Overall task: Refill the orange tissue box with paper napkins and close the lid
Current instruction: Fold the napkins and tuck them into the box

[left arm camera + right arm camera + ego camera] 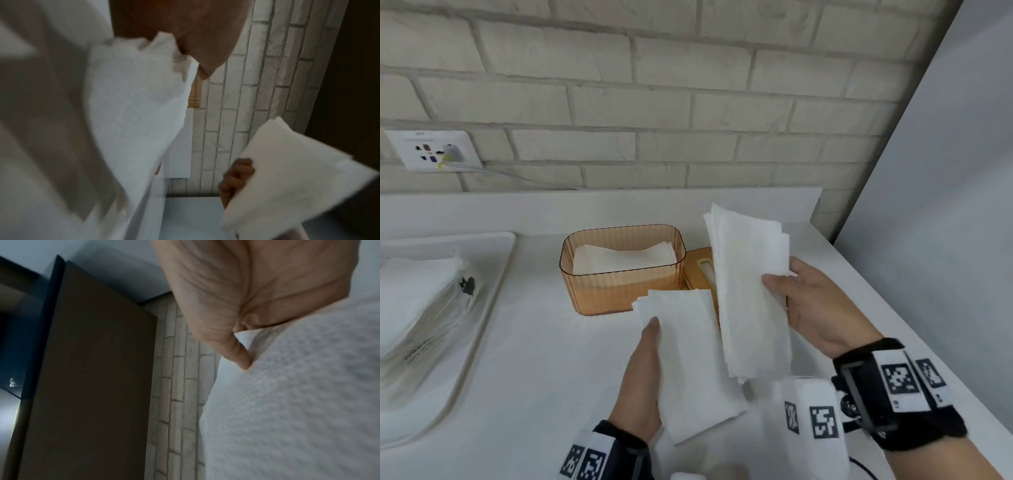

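Note:
The orange tissue box (619, 287) stands open on the white counter, with some white napkins (625, 258) lying inside. Its orange lid (698, 270) lies flat just right of it, partly hidden by paper. My left hand (643, 377) holds a stack of white napkins (685, 359) in front of the box, thumb on top. My right hand (808, 305) grips a second, longer napkin stack (751, 291) held upright to the right of the box. In the left wrist view that left stack (131, 105) fills the middle, and the right stack (287, 178) shows at lower right. The right wrist view shows my thumb (236, 352) against the paper (298, 402).
A white tray (482, 308) at the left holds an opened pack of napkins (417, 308). A brick wall with a socket plate (434, 149) runs behind the counter. A grey wall (945, 205) stands at the right past the counter edge.

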A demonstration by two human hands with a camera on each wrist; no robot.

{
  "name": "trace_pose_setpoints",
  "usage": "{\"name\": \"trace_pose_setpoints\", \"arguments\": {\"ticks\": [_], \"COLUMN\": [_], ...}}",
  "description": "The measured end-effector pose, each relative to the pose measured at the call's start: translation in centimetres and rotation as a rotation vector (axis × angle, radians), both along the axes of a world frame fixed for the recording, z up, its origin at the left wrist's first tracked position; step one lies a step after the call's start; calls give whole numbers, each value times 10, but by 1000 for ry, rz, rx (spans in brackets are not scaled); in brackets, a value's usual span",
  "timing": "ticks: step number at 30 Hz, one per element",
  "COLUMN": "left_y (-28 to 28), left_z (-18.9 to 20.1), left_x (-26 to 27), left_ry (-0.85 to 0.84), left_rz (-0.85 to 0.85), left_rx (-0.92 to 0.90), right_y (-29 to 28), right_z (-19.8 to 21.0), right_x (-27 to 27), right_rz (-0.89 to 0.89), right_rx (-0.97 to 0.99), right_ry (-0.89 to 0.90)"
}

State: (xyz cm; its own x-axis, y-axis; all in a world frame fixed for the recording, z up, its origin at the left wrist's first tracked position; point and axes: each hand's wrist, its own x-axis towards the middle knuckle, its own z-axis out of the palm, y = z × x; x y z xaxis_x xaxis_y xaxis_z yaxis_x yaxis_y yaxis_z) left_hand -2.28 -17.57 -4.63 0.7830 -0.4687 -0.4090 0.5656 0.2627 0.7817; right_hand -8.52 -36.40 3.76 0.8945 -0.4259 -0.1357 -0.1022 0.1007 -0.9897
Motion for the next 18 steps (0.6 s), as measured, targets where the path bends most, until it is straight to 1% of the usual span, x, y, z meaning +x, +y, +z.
{"name": "trace_pose_setpoints", "arguments": {"ticks": [1,3,5,8,10,12,13,16,18], "left_y": [-3,-8,-11,-12,-11,-8,-8,-12,-15], "left_z": [4,11,15,13,7,3,2,1,0], "left_x": [-3,-9,-12,-14,-14,-14,-15,-20,-22], "left_ry": [24,54,40,-35,-84,-82,-77,-81,-87], "left_rz": [-11,-50,-91,-131,-138,-130,-131,-189,-230], "left_rx": [-49,-154,-215,-196,-140,-124,-125,-128,-119], "right_y": [7,23,38,50,48,41,40,43,47], "right_z": [-4,-15,-22,-33,-38,-37,-33,-29,-30], "right_x": [1,3,4,6,6,2,0,-5,-6], "right_rz": [3,22,72,118,56,-14,-10,127,146], "right_rx": [-39,-232,-400,-572,-669,-659,-605,-404,-357], "right_ry": [27,99,160,283,328,346,350,371,330]}}
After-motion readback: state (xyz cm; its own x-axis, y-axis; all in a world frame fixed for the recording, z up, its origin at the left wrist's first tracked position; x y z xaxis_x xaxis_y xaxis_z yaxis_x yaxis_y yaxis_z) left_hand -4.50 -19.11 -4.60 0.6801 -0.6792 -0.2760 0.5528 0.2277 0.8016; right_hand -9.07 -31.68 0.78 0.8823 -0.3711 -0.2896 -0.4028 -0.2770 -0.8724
